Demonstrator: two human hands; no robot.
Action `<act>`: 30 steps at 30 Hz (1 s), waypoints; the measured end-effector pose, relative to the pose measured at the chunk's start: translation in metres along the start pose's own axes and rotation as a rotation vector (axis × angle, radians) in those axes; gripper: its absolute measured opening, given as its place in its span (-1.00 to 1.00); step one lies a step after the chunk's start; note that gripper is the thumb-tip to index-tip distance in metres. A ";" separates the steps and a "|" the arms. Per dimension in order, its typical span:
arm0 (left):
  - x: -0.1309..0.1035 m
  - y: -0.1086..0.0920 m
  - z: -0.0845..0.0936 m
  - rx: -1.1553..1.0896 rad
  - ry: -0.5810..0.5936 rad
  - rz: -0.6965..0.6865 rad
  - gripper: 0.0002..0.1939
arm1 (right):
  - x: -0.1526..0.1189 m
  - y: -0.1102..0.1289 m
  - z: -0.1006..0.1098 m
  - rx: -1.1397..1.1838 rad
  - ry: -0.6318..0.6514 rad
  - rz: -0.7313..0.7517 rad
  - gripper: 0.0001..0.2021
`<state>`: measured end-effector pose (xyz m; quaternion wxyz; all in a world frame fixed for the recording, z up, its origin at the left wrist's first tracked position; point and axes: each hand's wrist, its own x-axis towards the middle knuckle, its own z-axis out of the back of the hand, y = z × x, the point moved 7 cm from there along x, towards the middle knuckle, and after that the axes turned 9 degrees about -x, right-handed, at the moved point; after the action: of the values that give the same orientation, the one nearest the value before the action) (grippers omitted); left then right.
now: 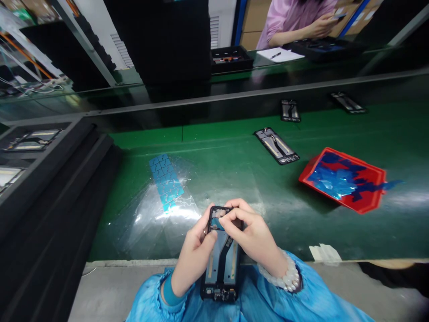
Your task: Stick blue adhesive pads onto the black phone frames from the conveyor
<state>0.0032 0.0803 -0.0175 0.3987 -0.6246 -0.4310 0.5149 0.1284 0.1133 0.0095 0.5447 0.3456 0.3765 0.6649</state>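
While the left hand (pixel 196 250) is clamping the phone assembly (pixel 217 255) at the frame's lower centre, the right hand (pixel 253 232) is pinching thumb to forefinger over its top end, on what I can't tell; delicate fingertip work, seemingly, the next move calling for steadiness.

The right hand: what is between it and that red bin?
In the head view, nothing but bare green worktop shows between the right hand and the red bin. A black phone frame lies outside that stretch, farther from the person.
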 end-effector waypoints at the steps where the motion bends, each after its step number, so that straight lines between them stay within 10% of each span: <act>1: 0.000 -0.001 0.000 0.001 -0.003 -0.005 -0.47 | 0.000 0.001 0.001 -0.008 -0.003 0.010 -0.79; 10: -0.001 -0.016 -0.005 0.113 -0.143 -0.152 -0.71 | -0.005 0.010 0.004 -0.151 -0.041 0.118 -0.81; 30: -0.011 -0.006 -0.002 0.225 -0.333 -0.281 -0.70 | -0.030 0.013 0.016 -0.270 -0.597 0.221 -0.78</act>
<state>0.0038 0.0716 -0.0082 0.4567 -0.4167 -0.5134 0.5952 0.1417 0.0838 0.0274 0.5963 0.4883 0.0692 0.6333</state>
